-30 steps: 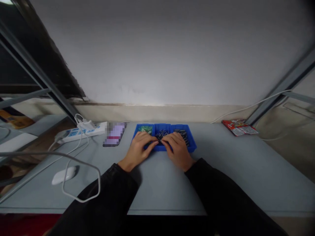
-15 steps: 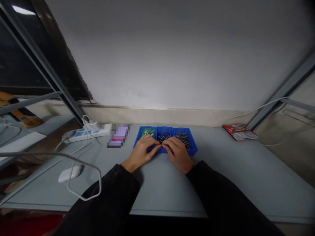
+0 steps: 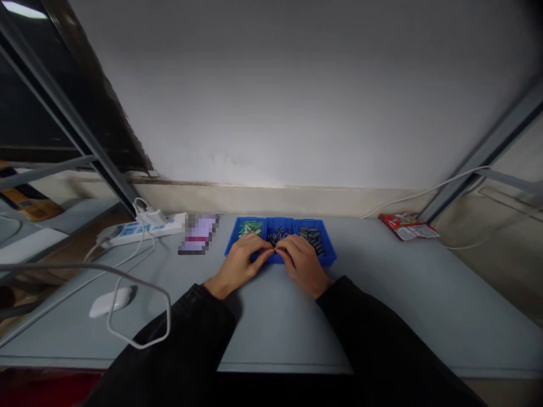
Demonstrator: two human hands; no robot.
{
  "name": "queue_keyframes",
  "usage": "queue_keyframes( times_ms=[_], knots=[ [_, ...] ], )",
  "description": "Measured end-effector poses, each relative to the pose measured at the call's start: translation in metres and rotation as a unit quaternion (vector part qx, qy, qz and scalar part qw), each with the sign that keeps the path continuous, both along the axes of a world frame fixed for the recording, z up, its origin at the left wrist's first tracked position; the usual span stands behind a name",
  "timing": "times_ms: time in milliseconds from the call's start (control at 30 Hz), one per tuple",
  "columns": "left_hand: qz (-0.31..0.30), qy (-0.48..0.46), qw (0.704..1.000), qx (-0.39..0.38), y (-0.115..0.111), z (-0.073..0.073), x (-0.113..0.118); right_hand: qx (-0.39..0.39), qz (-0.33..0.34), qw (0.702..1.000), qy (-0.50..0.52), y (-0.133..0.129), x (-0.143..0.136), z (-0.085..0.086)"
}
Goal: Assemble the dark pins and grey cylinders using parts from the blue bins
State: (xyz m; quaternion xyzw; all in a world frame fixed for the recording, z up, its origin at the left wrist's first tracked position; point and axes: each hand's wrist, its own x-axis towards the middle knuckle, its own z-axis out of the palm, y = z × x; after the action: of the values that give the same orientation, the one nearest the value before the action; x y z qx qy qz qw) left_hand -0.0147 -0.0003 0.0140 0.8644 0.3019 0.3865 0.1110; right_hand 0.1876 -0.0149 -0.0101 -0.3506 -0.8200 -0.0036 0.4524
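Observation:
Both hands meet fingertip to fingertip at the front of the middle blue bin (image 3: pixel 280 220). My left hand (image 3: pixel 244 261) is pinched, thumb against fingers. My right hand (image 3: pixel 303 264) is pinched the same way, facing it. Whatever lies between the fingertips is too small to make out. Small dark and shiny metal pieces (image 3: pixel 279 233) fill the middle bin. In the left blue bin (image 3: pixel 229 244) are green and whitish pieces (image 3: pixel 251 227). Dark grey cylindrical pieces (image 3: pixel 311 236) lie in the right blue bin (image 3: pixel 330 249), partly behind my right hand.
Left of the bins lie a phone (image 3: pixel 199 233) with a blurred screen and a white power strip (image 3: pixel 144 228). A white cable (image 3: pixel 168 316) loops near my left forearm, by a white earbud-like case (image 3: pixel 111 301). A red packet (image 3: pixel 408 227) rests at the back right.
The view has shifted slightly, so everything sits a little further left. Both hands stay together over the middle bin with their fingertips pinched.

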Motion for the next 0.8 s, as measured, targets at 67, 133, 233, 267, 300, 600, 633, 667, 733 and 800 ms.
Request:
queue_keyframes(
  times_ms=[67, 133, 233, 267, 300, 600, 633, 667, 733, 800],
  knots=[
    [-0.002, 0.003, 1.0, 0.002, 0.0, -0.0003, 0.0003, 0.005, -0.015, 1.0, -0.01, 0.0012, 0.0004, 0.0],
    [-0.006, 0.003, 1.0, 0.006, -0.0002, -0.0005, 0.0007, 0.003, -0.03, 0.999, -0.023, 0.0021, 0.001, 0.0005],
    [-0.006, 0.005, 1.0, 0.005, -0.0005, -0.0004, 0.0012, -0.007, -0.036, 0.999, -0.039, 0.002, 0.0016, 0.0017],
    [-0.003, 0.007, 1.0, 0.001, -0.0006, -0.0003, 0.0013, -0.009, -0.031, 0.999, -0.041, 0.0018, 0.0018, 0.002],
    [0.001, 0.007, 1.0, -0.002, -0.0008, -0.0003, 0.0013, -0.009, -0.025, 0.999, -0.042, 0.0016, 0.0019, 0.0022],
    [0.019, -0.004, 1.0, -0.004, -0.0014, -0.0007, 0.001, 0.004, -0.008, 0.999, -0.041, 0.0035, 0.0072, 0.0042],
    [0.02, -0.004, 1.0, -0.003, -0.0012, -0.001, 0.001, 0.008, -0.006, 0.999, -0.04, 0.0033, 0.0078, 0.005],
    [0.021, -0.003, 1.0, -0.003, -0.001, -0.0011, 0.0009, 0.011, -0.006, 0.999, -0.041, 0.0031, 0.0082, 0.0057],
    [0.021, 0.001, 1.0, -0.004, -0.0007, -0.0013, 0.0008, 0.021, -0.007, 0.999, -0.045, 0.0033, 0.0085, 0.0061],
    [0.017, 0.003, 1.0, 0.001, -0.0008, -0.0007, 0.0007, 0.035, -0.018, 0.998, -0.043, 0.004, 0.0084, 0.0055]
  ],
)
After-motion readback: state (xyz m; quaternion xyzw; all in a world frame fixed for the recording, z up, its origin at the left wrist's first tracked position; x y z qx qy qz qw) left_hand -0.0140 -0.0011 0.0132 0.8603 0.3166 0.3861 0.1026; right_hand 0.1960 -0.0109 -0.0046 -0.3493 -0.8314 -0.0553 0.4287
